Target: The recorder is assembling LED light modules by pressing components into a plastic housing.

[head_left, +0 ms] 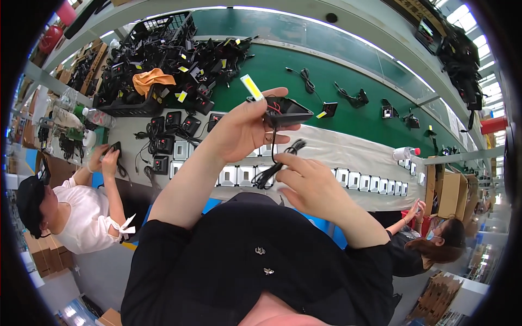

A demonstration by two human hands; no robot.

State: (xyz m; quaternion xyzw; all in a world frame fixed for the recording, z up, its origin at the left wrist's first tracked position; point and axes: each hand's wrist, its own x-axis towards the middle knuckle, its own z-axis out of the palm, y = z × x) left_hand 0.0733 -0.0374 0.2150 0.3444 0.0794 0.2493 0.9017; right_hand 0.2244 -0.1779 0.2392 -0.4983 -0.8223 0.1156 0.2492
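Raised over the bench, my left hand grips an open black plastic housing with red wires showing inside. A white-edged yellow LED panel sticks up beside the thumb of that hand. From the housing a black cable hangs down into a tied coil. My right hand is closed at the cable, its fingertips beside the coil; part of the grip is hidden.
White square frames line the bench's near side. A black crate overflows with cabled parts and an orange cloth. More cabled units lie on the green belt. A bottle lies right. Co-workers sit on both sides.
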